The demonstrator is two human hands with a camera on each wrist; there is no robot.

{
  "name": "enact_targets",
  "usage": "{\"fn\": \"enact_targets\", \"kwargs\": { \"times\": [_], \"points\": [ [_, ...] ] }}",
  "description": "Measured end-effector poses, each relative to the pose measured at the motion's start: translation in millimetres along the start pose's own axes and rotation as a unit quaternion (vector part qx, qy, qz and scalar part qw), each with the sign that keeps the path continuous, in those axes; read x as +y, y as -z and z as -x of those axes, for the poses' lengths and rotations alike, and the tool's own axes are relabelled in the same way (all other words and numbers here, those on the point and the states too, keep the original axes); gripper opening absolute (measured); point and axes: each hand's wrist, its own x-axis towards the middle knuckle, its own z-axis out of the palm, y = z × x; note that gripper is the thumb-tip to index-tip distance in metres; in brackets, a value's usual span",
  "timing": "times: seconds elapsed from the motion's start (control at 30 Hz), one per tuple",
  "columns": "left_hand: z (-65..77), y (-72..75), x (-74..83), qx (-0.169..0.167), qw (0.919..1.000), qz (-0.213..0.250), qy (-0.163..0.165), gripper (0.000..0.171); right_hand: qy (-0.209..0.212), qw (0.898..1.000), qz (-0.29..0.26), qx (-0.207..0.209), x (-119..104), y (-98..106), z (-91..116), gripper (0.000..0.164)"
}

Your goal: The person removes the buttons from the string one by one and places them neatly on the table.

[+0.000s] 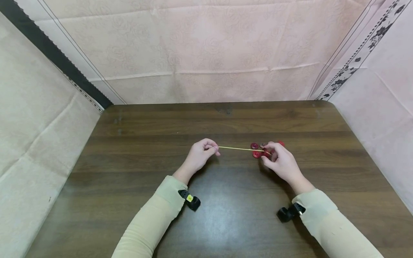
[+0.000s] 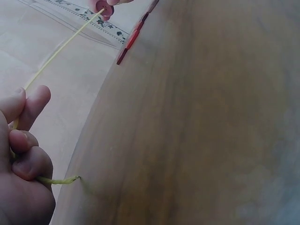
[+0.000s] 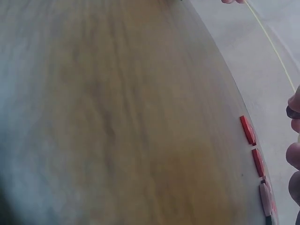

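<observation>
A thin yellow string [image 1: 237,148] runs nearly straight between the two hands above the table. At its left end the left hand [image 1: 200,154] pinches it, and in the left wrist view a short tail of yellow string [image 2: 60,180] pokes out below the curled fingers. The right hand [image 1: 284,163] pinches a dark red button [image 2: 106,9], and the string reaches its face. Whether the string passes through a hole cannot be told. Several loose buttons [image 1: 256,154], red and dark red, lie on the table beside and under the right hand, which partly hides them.
The brown wooden table [image 1: 155,125] has rounded far corners. Pale patterned cloth [image 1: 209,43] hangs behind it and at both sides. Each sleeve carries a small black wrist camera [image 1: 193,203] near the cuff.
</observation>
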Motion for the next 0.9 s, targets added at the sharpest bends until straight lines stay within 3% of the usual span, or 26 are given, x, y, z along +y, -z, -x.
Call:
{"fn": "enact_targets", "kwargs": {
  "times": [0.53, 0.9],
  "points": [
    [-0.6, 0.2, -2.3, 0.005, 0.9999, -0.008, -0.003, 0.008, 0.007, 1.000, 0.003, 0.016, 9.9, 4.1, 4.2, 0.034],
    [-0.9, 0.2, -1.5, 0.008, 0.9997, -0.021, -0.012, 0.009, -0.016, 1.000, 0.018, -0.001, 12.5, 10.8, 7.0, 0.034]
  ]
}}
